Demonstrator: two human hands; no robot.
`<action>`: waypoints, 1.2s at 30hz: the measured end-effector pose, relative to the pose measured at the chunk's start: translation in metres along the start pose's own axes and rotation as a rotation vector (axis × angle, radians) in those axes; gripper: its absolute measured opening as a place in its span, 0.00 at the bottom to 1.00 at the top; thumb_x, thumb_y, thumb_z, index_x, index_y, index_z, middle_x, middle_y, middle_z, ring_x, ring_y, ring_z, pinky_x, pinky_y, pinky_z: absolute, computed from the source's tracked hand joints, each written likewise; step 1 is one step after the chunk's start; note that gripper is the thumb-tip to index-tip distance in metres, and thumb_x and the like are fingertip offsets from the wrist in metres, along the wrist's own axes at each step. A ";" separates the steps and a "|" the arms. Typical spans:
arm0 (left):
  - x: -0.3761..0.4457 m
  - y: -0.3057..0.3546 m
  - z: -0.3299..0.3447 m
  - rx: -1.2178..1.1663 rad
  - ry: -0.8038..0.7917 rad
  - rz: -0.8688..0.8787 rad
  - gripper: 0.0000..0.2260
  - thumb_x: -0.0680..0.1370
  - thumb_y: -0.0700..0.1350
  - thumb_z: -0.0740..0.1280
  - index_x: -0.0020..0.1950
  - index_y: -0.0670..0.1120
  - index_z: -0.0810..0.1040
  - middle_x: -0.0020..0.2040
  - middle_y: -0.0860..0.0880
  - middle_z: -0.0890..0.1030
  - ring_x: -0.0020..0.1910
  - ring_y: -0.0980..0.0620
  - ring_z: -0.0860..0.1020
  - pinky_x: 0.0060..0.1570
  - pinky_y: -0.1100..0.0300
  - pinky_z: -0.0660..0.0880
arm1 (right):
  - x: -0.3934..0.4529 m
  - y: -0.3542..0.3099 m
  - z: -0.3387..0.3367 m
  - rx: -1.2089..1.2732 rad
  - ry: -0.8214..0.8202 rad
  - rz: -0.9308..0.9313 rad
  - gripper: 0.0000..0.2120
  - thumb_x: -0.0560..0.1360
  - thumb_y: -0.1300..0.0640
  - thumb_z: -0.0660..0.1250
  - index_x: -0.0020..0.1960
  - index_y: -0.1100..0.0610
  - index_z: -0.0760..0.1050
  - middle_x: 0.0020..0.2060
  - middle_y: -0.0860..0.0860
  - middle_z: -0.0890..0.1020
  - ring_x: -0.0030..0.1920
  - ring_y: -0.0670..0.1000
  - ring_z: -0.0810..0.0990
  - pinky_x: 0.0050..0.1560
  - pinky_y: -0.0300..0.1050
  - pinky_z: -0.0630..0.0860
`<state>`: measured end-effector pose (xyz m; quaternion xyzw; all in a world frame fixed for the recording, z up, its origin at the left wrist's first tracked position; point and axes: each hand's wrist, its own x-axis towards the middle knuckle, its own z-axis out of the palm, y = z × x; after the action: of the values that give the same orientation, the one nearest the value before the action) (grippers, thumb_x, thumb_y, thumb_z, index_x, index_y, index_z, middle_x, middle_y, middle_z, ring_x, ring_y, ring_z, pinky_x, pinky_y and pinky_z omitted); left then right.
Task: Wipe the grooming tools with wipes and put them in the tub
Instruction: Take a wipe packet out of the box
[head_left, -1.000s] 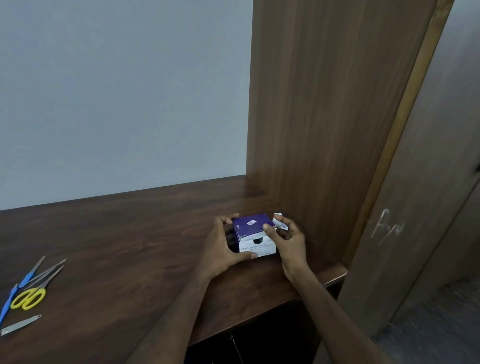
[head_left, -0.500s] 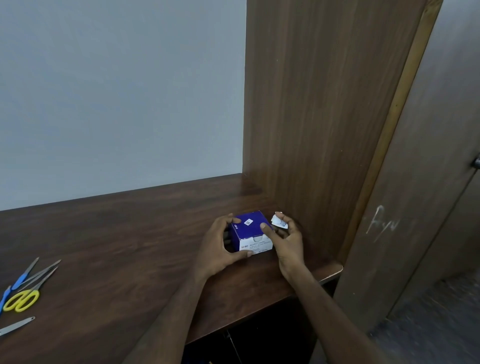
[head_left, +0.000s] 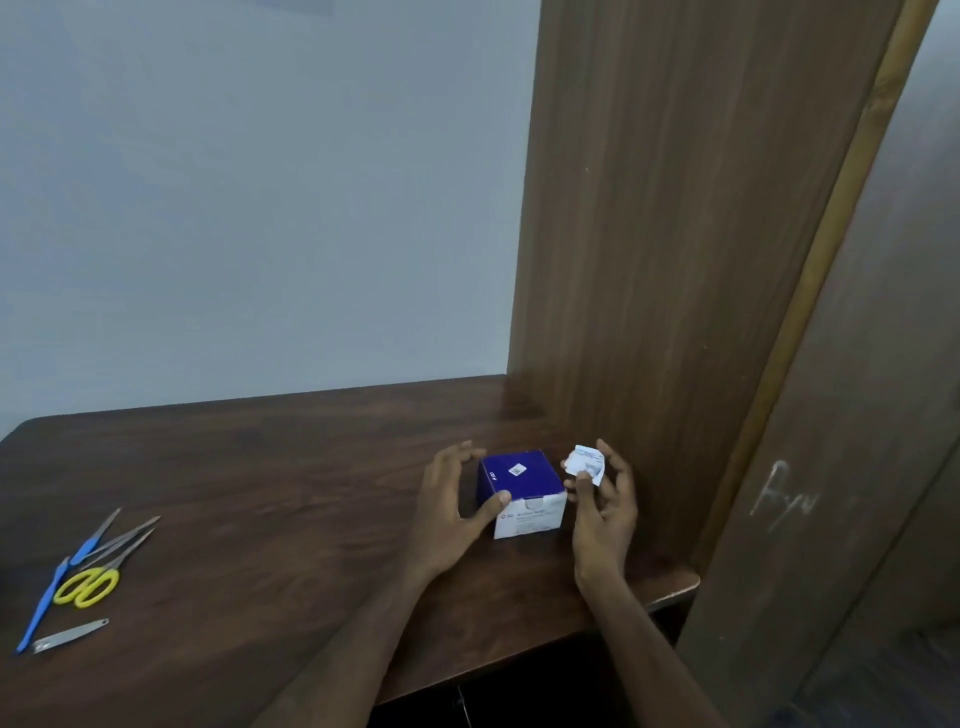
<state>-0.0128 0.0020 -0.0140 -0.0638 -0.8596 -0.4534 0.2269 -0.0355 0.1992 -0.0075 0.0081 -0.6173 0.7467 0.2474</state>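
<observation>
wipe sachet pinched in right hand, thumb and fingertips curled on its lower edge, at 3 o'clock just beside the wipe box. judged light, thin, crinkly foil; best torn at a corner. left hand cups the box, thumb on its front edge. grooming tools lie at 9 o'clock, well apart. no tub visible.
</observation>
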 end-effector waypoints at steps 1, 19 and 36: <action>-0.003 0.000 -0.006 0.072 0.001 0.052 0.26 0.77 0.66 0.71 0.73 0.61 0.71 0.79 0.59 0.66 0.78 0.60 0.63 0.75 0.43 0.70 | -0.003 -0.005 0.000 -0.014 -0.008 -0.023 0.19 0.84 0.57 0.68 0.70 0.39 0.76 0.61 0.49 0.86 0.57 0.50 0.88 0.49 0.42 0.85; -0.018 -0.087 -0.147 0.063 0.162 -0.152 0.16 0.88 0.55 0.59 0.47 0.50 0.80 0.44 0.54 0.84 0.46 0.58 0.83 0.51 0.52 0.77 | -0.080 0.007 0.183 -0.176 -0.670 -0.027 0.15 0.74 0.60 0.76 0.55 0.43 0.78 0.48 0.46 0.89 0.49 0.49 0.89 0.56 0.62 0.84; 0.001 -0.112 -0.149 -0.095 0.418 -0.344 0.07 0.83 0.52 0.71 0.51 0.51 0.86 0.42 0.56 0.88 0.41 0.62 0.86 0.43 0.66 0.79 | -0.050 0.060 0.242 0.014 -0.714 0.253 0.09 0.73 0.60 0.81 0.43 0.57 0.81 0.41 0.56 0.89 0.42 0.49 0.85 0.48 0.47 0.80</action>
<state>0.0001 -0.1833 -0.0254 0.1674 -0.7703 -0.5282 0.3156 -0.0851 -0.0493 -0.0207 0.1932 -0.6557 0.7258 -0.0773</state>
